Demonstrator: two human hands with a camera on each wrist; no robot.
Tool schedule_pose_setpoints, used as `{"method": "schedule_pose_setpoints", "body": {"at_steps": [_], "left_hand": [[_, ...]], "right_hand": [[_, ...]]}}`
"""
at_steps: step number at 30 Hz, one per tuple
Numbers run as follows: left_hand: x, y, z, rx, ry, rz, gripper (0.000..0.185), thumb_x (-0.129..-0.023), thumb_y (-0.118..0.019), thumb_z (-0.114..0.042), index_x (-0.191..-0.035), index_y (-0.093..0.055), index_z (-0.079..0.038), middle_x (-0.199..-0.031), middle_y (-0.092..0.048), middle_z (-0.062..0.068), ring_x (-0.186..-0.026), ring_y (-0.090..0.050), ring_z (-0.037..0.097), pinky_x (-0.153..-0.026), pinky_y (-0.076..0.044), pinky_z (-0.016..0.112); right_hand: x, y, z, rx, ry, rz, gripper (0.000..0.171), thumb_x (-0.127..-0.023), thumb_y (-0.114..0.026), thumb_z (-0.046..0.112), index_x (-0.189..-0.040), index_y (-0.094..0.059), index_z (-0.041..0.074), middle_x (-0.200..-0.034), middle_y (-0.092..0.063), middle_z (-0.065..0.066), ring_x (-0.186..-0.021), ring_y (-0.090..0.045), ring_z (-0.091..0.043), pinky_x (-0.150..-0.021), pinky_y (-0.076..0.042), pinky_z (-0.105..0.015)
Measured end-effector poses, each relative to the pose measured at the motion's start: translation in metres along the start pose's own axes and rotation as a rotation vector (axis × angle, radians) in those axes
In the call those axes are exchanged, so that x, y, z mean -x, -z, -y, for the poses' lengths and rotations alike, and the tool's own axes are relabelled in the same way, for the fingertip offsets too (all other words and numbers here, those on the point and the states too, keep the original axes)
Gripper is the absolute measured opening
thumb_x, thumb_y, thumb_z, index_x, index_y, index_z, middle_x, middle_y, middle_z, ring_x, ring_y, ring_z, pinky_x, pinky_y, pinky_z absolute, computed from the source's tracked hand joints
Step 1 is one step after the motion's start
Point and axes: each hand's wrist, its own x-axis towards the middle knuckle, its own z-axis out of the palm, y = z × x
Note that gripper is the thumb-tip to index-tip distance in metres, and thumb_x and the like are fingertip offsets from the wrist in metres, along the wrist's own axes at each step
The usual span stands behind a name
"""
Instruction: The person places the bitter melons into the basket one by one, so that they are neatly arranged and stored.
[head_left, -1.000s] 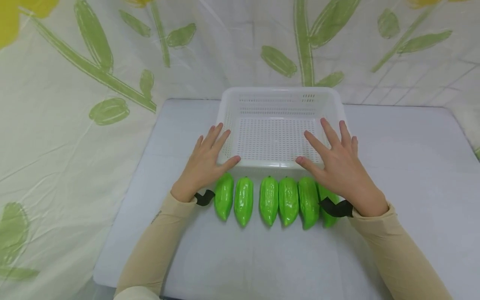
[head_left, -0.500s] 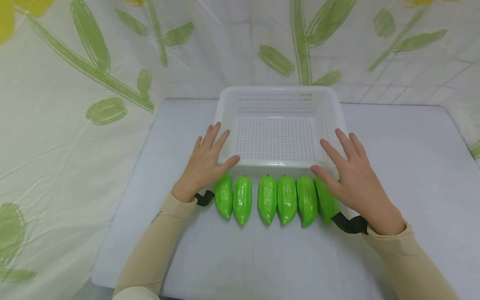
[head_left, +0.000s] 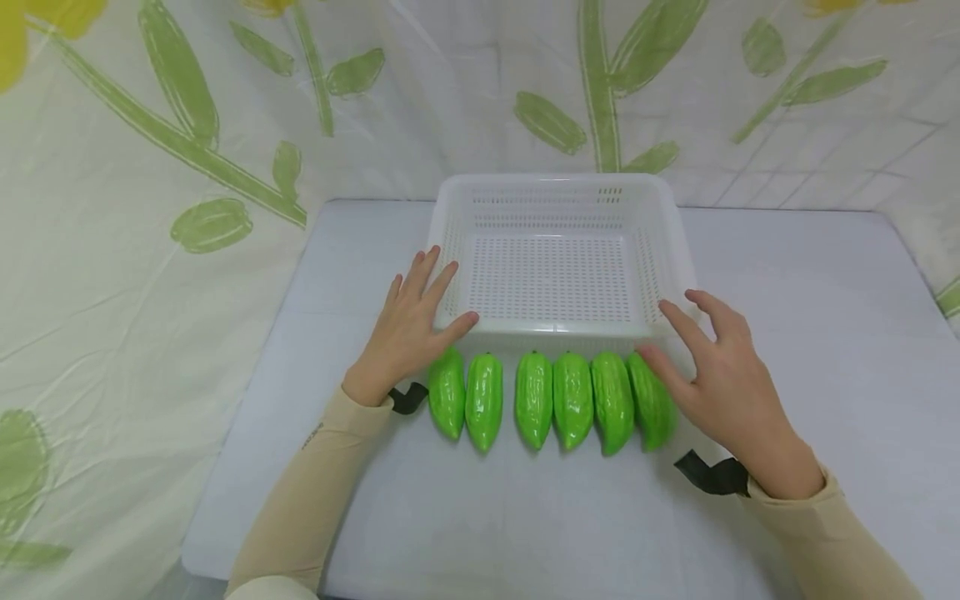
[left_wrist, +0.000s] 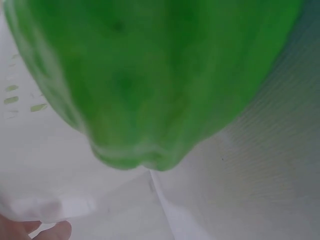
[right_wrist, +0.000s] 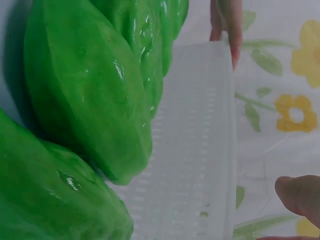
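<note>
My left hand (head_left: 405, 329) spreads its fingers over the front left corner of a white perforated plastic basket (head_left: 555, 327). Whether it touches the rim, I cannot tell. At the basket's front right corner hovers my right hand (head_left: 738, 387), fingers loosely bent and holding nothing. Several glossy green fruits (head_left: 572, 402), long with pointed tips, lie in a row before the basket. The rightmost green fruit (head_left: 654, 404) is nearest my right thumb. One green fruit (left_wrist: 150, 75) fills much of the left wrist view; the right wrist view shows my right thumb (right_wrist: 300, 195) apart from the fruits.
The table (head_left: 465, 517) has a pale cover. Behind it hangs a white curtain (head_left: 450, 92) with a green leaf print. Black straps (head_left: 712, 473) stick out at both wrists. A small gap splits the row of fruits.
My right hand has drawn back toward the right and nearer to me, off the basket's right part, its fingers bending more. The left hand, basket and fruits stay nearly in place.
</note>
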Motion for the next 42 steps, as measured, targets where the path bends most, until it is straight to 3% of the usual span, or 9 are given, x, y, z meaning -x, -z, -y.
{"method": "schedule_pose_setpoints", "body": {"at_steps": [5, 10, 18, 24, 31, 42], "left_hand": [[0.0, 0.0, 0.0, -0.002, -0.004, -0.002, 0.083, -0.101, -0.053, -0.061, -0.165, -0.03, -0.013, -0.176, -0.009, 0.009, -0.164, -0.005, 0.031, -0.126, -0.012, 0.066], [-0.002, 0.0, 0.001, -0.009, -0.006, -0.012, 0.083, -0.101, -0.052, -0.061, -0.165, -0.031, -0.013, -0.176, -0.011, 0.009, -0.163, -0.006, 0.031, -0.126, -0.013, 0.067], [-0.002, 0.002, 0.002, -0.008, -0.006, -0.009, 0.083, -0.101, -0.053, -0.061, -0.165, -0.031, -0.013, -0.176, -0.01, 0.009, -0.164, -0.006, 0.031, -0.126, -0.012, 0.067], [-0.002, 0.001, 0.002, -0.005, -0.006, -0.01, 0.083, -0.101, -0.053, -0.061, -0.164, -0.032, -0.013, -0.176, -0.011, 0.009, -0.163, -0.006, 0.031, -0.126, -0.013, 0.067], [-0.002, 0.0, 0.002, -0.004, -0.009, -0.01, 0.082, -0.101, -0.053, -0.061, -0.164, -0.032, -0.012, -0.176, -0.01, 0.009, -0.164, -0.006, 0.031, -0.126, -0.012, 0.067], [-0.003, -0.002, 0.005, -0.008, -0.003, -0.009, 0.083, -0.101, -0.052, -0.063, -0.165, -0.032, -0.014, -0.177, -0.009, 0.007, -0.164, -0.005, 0.03, -0.125, -0.013, 0.068]], "right_hand": [[0.012, 0.003, 0.002, -0.016, -0.024, -0.033, 0.061, -0.083, -0.083, 0.017, -0.139, -0.064, 0.003, -0.145, -0.051, -0.03, -0.125, -0.051, -0.05, -0.083, -0.052, -0.061], [0.024, 0.004, 0.006, -0.005, -0.033, -0.055, 0.054, -0.085, -0.08, 0.018, -0.135, -0.067, 0.005, -0.13, -0.058, -0.025, -0.104, -0.059, -0.04, -0.072, -0.051, -0.05], [0.033, 0.0, 0.006, -0.011, -0.087, 0.032, 0.051, -0.085, -0.083, 0.017, -0.132, -0.07, 0.006, -0.126, -0.065, -0.017, -0.078, -0.064, -0.025, -0.061, -0.05, -0.04], [0.033, -0.004, 0.003, -0.001, -0.126, 0.116, 0.05, -0.09, -0.081, 0.023, -0.135, -0.068, 0.006, -0.132, -0.063, -0.018, -0.078, -0.068, -0.028, -0.059, -0.053, -0.042], [0.033, -0.015, -0.005, 0.005, -0.17, 0.206, 0.052, -0.093, -0.078, 0.027, -0.139, -0.064, 0.007, -0.142, -0.056, -0.023, -0.104, -0.068, -0.042, -0.061, -0.057, -0.055], [0.034, -0.029, -0.015, -0.002, -0.182, 0.31, 0.056, -0.096, -0.075, 0.032, -0.145, -0.059, 0.008, -0.151, -0.05, -0.022, -0.094, -0.071, -0.035, -0.061, -0.056, -0.052]]}}
